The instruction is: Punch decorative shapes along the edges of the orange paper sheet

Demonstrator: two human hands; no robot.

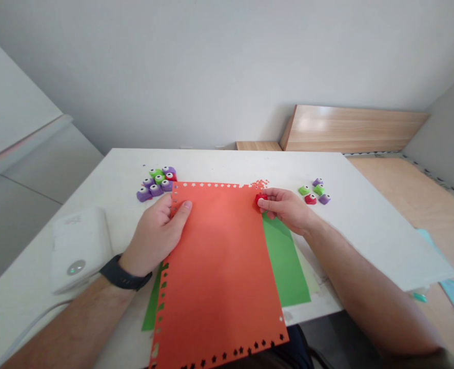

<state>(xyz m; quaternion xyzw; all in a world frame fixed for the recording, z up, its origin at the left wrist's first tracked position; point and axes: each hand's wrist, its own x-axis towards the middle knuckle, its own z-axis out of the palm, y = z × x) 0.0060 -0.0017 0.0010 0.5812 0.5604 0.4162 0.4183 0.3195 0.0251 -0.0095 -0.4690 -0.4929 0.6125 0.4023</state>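
An orange sheet of paper (222, 246) with small shapes cut along its left, top and bottom edges lies tilted toward me. My left hand (159, 230) grips its left edge, thumb on top, with a dark watch band (124, 274) at the wrist. Between the thumb and fingers of my right hand (286, 207) is a small red craft punch (260, 199), set at the sheet's upper right edge. Beyond that corner, tiny orange cut-outs (260, 183) are scattered on the table. A green sheet (288, 266) shows underneath.
Several purple, green and red craft punches (156, 189) cluster at the left. More punches (319, 189) sit at the right. A white device (81, 246) with a cable stands at the left of the white table (211, 161). A wooden bed frame (357, 128) is behind.
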